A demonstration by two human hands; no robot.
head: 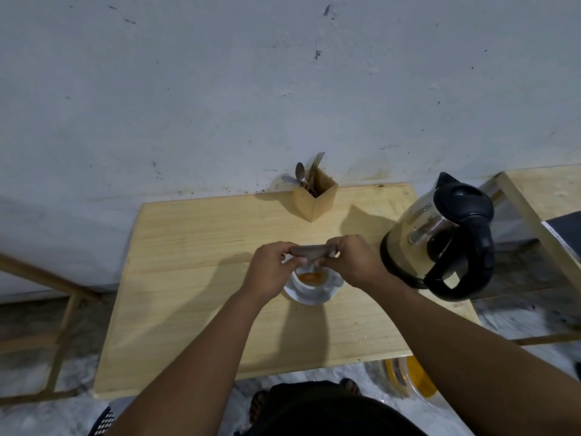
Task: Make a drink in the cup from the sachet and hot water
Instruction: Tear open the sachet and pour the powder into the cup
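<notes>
The single head view looks from above, steeply down and forward over the person's own forearms onto a wooden table (195,278) pushed against a pale wall (220,89). The wide lens bends the table's edges. The left hand (270,272) and right hand (352,262) sit near frame centre, fairly close below; an electric kettle (440,234) stands at right, the floor along the bottom edge.

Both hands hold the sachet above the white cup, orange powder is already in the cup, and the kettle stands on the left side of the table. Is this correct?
Not quite: the head view shows the kettle on the right side of the table, not the left. The rest holds: the left hand and right hand hold the sachet above the white cup, with orange powder in it.
</notes>
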